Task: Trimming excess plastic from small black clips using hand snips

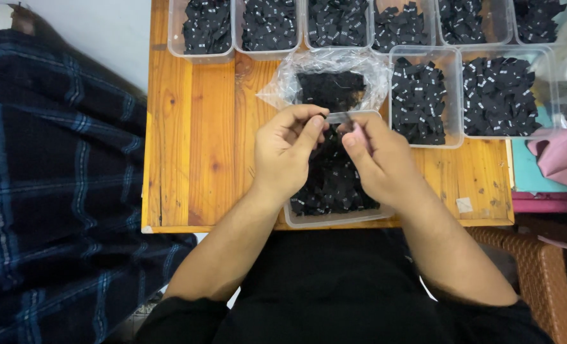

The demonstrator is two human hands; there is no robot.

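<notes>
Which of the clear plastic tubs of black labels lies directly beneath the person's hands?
The tub at the table's near edge, under the left hand and right hand. All the other tubs sit farther back, in rows beyond the hands.

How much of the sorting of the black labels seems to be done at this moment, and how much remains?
Eight clear tubs, for example this one, already hold black labels, so much looks sorted. In hand: the left hand and right hand pinch one small strip between them. Left: the tub under the hands is well filled, and the open plastic bag has more.
</notes>
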